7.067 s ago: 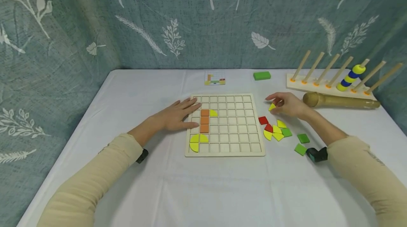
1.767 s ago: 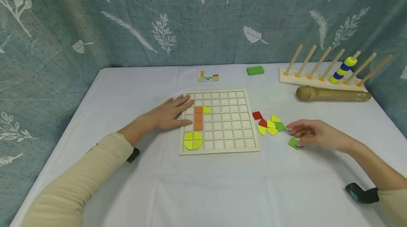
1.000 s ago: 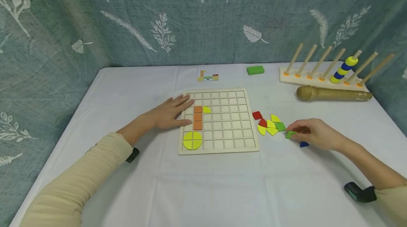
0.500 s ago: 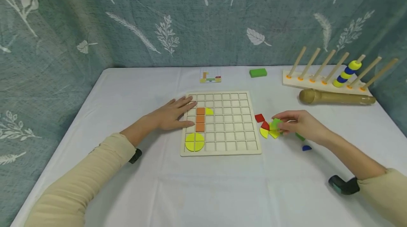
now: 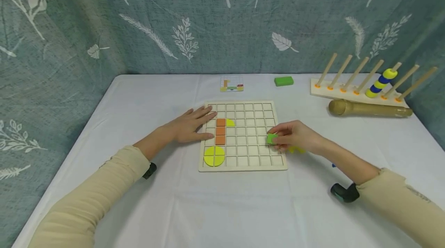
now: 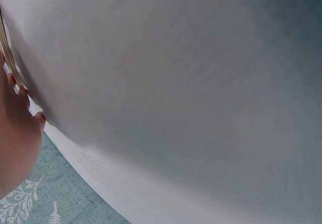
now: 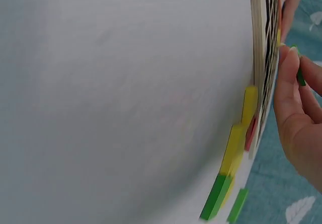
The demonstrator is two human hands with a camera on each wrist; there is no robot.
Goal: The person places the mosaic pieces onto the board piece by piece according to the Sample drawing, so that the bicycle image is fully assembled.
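My left hand (image 5: 191, 126) lies with fingers spread on the left edge of a wooden grid board (image 5: 243, 169). Between thumb and fingers, my right hand (image 5: 299, 136) pinches a green square tile (image 5: 272, 138) over the board's right side. In the right wrist view this tile (image 7: 301, 73) appears edge-on at the fingertips. Orange square tiles (image 5: 220, 131) form a column on the board, with a yellow quarter-circle tile (image 5: 230, 123) beside the top one. Yellow quarter tiles make a full circle (image 5: 214, 156) at the lower left. The left wrist view shows mostly tablecloth.
Loose yellow tiles (image 5: 296, 149) lie right of the board, partly behind my right hand; green ones (image 7: 216, 196) show in the right wrist view. Behind the board are a pattern card (image 5: 231, 84) and green block (image 5: 283, 81). A peg rack (image 5: 347, 90) and brown wooden stick (image 5: 370, 109) stand back right.
A fourth yellow quarter has completed the circle on the board. My right hand has picked up a green square from the right and carried it left over the board. My left hand stays put.
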